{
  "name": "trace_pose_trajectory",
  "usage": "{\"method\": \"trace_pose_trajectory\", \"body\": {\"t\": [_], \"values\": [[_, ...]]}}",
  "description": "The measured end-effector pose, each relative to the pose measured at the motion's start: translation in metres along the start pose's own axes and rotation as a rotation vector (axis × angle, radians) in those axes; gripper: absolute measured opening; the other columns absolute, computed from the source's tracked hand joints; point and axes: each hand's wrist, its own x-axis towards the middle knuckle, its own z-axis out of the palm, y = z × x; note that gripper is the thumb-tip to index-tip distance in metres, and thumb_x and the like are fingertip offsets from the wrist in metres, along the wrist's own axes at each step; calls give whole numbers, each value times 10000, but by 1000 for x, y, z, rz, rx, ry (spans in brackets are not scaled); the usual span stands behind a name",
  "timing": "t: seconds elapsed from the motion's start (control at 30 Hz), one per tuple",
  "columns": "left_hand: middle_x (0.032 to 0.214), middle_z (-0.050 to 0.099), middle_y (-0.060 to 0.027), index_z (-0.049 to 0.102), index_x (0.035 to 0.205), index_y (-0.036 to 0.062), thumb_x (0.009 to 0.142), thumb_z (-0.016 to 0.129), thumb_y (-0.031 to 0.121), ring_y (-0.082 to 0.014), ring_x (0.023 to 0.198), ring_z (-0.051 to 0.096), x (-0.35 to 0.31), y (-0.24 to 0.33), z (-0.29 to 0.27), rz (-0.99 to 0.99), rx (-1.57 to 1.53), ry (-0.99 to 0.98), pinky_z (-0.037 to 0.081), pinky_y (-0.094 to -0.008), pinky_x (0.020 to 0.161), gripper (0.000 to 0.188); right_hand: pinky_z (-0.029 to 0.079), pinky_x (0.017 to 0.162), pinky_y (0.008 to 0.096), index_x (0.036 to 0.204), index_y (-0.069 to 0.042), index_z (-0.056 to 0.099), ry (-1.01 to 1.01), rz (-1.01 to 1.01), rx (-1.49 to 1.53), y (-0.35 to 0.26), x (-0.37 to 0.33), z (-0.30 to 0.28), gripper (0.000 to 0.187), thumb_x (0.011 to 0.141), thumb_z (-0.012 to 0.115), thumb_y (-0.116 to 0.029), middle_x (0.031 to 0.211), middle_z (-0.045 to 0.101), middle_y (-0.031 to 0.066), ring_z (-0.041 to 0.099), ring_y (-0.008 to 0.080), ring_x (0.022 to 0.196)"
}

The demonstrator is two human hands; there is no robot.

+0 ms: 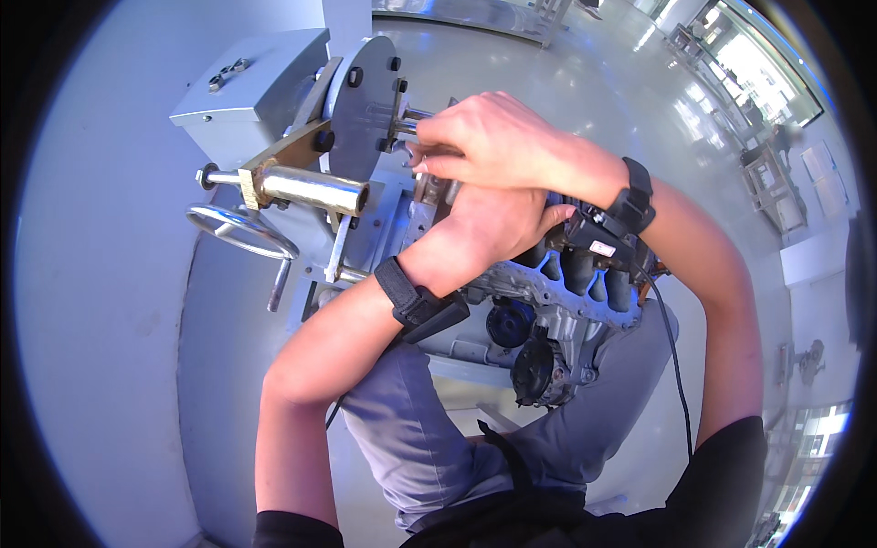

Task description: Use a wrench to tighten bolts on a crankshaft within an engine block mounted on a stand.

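Note:
An engine (585, 297) with a row of wide ports sits between my knees, beside a round mounting plate (361, 110). My right hand (498, 137) reaches across above my left hand, its fingers curled at the engine's plate end. A small piece of bright metal (402, 151) shows at those fingertips; I cannot make out what they grip. My left hand (498, 221) lies lower, over the top of the engine, with its thumb stretched toward the ports. Its other fingers are hidden below the hand and behind my right hand. Black bands circle both wrists.
Left of the engine, the stand carries a steel tube (315, 190), a handwheel (242, 228) with a crank handle, and a grey box (247, 91). A black pulley (534, 370) sticks out toward my legs. A cable (676, 365) hangs from my right wrist. Benches stand far off.

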Motion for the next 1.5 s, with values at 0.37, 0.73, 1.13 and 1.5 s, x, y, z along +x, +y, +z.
{"method": "trace_pose_trajectory", "body": {"t": [0.37, 0.73, 1.13, 1.5], "values": [[1342, 570, -205, 484, 1424, 59, 911, 668, 404, -371, 1273, 516, -20, 10, -29, 127, -95, -179, 396, -496, 1063, 645, 546, 644, 407, 903, -106, 706, 128, -158, -74, -9, -50, -3, 158, 854, 661, -250, 880, 607, 40, 676, 255, 795], [849, 686, -54, 699, 1062, 39, 847, 732, 286, -238, 723, 648, -44, 52, -87, 616, -612, -39, 527, -374, 679, 329, 505, 554, 368, 788, -69, 602, 247, -224, -132, -17, -95, 2, 183, 767, 725, -203, 826, 573, 42, 606, 237, 664], [1141, 688, -143, 657, 1160, 15, 804, 515, -79, -333, 1097, 630, 11, -31, -44, 83, -278, 220, 497, -427, 943, 395, 551, 656, 317, 837, -51, 689, 394, 24, 71, -7, -175, -5, 190, 706, 826, -58, 1054, 715, 71, 690, 232, 791], [1313, 633, -132, 592, 1329, 43, 767, 544, -68, -325, 1309, 518, 14, -31, -27, 81, 11, -90, 422, -450, 1076, 575, 538, 737, 325, 891, -15, 704, 465, 341, 83, 27, -216, -16, 151, 783, 667, 83, 1013, 693, 78, 676, 228, 874]]}}
